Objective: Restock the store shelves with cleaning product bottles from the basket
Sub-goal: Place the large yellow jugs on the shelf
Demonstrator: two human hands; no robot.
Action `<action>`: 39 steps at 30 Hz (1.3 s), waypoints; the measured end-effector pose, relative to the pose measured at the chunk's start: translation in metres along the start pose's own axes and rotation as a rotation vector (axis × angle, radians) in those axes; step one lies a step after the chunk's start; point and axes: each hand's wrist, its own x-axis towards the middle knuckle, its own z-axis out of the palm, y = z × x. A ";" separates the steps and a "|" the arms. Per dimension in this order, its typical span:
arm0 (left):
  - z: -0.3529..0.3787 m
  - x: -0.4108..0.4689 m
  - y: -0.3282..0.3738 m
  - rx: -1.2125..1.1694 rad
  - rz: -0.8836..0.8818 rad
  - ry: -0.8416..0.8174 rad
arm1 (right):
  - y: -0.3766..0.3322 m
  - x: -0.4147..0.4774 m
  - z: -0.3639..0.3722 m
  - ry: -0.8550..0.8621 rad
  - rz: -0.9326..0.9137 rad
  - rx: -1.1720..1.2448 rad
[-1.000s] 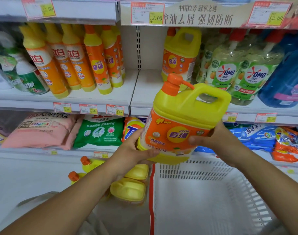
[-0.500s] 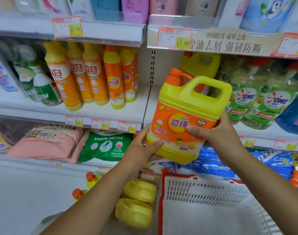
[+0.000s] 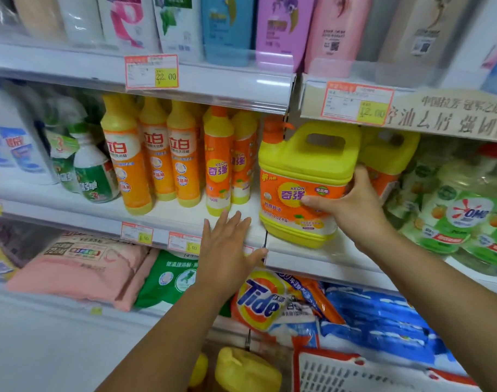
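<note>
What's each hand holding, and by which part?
Right hand grips the yellow detergent jug by its right side, thumb across the orange label. Left hand holds nothing, fingers spread open.

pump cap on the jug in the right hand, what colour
Orange. The pump cap tops the yellow jug the right hand holds; head view shows it.

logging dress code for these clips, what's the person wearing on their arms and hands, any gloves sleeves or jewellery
Nothing worn shows. The left hand and right hand are bare: no gloves, rings or watch. The left forearm and right forearm are bare to the frame edge, no sleeve in view.
</note>
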 end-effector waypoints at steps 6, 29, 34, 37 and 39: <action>0.014 0.017 -0.023 0.129 0.037 0.033 | 0.038 0.047 0.010 0.018 0.050 0.024; 0.044 0.030 -0.041 0.132 0.079 0.203 | 0.117 0.137 0.066 0.172 0.149 -0.221; 0.043 0.029 -0.041 0.111 0.094 0.203 | 0.114 0.145 0.069 0.161 0.196 -0.240; 0.043 0.029 -0.041 0.118 0.096 0.213 | 0.107 0.134 0.071 0.180 0.295 -0.307; 0.044 0.029 -0.041 0.114 0.103 0.220 | 0.100 0.106 0.069 0.159 0.271 -0.331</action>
